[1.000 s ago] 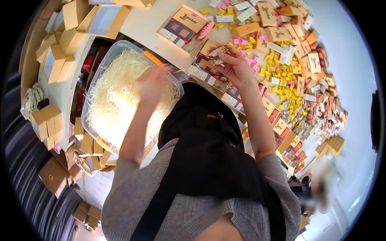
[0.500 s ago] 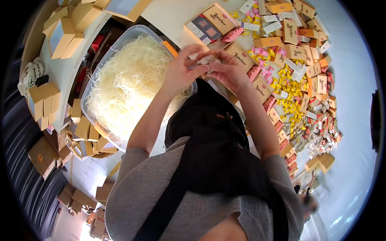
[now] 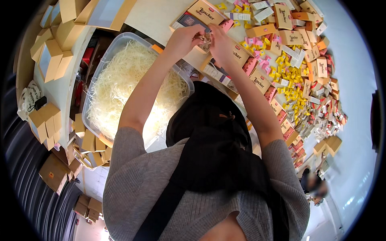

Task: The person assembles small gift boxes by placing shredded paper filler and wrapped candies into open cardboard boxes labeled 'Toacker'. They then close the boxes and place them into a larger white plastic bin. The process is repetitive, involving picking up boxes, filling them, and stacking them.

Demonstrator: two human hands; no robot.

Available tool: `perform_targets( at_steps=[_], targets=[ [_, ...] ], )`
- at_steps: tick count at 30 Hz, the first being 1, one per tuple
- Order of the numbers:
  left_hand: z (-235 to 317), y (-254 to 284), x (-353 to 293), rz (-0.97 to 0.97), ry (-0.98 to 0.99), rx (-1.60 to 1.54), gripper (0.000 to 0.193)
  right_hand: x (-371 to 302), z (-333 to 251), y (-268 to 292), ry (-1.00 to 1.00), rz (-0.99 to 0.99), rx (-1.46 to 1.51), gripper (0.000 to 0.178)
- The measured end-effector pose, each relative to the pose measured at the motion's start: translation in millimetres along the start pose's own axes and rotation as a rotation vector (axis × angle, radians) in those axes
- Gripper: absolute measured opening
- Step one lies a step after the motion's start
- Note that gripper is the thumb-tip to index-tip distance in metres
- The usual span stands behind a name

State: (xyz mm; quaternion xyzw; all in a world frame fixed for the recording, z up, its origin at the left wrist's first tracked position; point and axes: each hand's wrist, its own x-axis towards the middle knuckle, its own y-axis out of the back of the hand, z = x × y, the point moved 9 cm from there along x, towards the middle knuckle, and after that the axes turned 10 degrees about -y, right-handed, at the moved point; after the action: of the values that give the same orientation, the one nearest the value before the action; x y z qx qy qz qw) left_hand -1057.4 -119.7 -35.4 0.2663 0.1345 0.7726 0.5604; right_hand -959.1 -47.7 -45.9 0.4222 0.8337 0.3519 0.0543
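Observation:
My left hand (image 3: 185, 40) and my right hand (image 3: 220, 45) meet above the table, both pinching a small clear packet with pale shredded filling (image 3: 205, 40) between the fingertips. Below and to the left sits a large clear plastic tub (image 3: 120, 44) full of pale shredded paper (image 3: 120, 88). Under my hands lie flat tan snack boxes (image 3: 237, 54). To the right spreads a heap of small yellow and pink wrapped sweets (image 3: 283, 74).
Folded brown cardboard boxes (image 3: 48, 120) are stacked at the left and around the tub's near side. More tan and red snack packs (image 3: 305, 44) cover the table to the right. My dark apron and grey sleeves fill the lower middle. Another person (image 3: 315, 186) stands at lower right.
My left hand left the tub of shredded paper and joined my right hand. Both hands have moved farther out over the snack boxes with the small packet between them.

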Motion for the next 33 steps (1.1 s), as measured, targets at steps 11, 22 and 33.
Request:
perform_targets(
  at_steps=[11, 22, 33],
  targets=[
    [-38, -46, 10, -0.063, -0.093, -0.125, 0.02, -3, 14, 0, 0.089, -0.058, -0.406, 0.03],
    [-48, -71, 23, -0.03, -0.064, 0.173, 0.033, 8, 17, 4, 0.059, -0.049, -0.444, 0.028],
    [-44, -88, 27, -0.107, -0.166, 0.341, 0.03, 10, 49, 7, -0.315, -0.063, -0.301, 0.026]
  ],
)
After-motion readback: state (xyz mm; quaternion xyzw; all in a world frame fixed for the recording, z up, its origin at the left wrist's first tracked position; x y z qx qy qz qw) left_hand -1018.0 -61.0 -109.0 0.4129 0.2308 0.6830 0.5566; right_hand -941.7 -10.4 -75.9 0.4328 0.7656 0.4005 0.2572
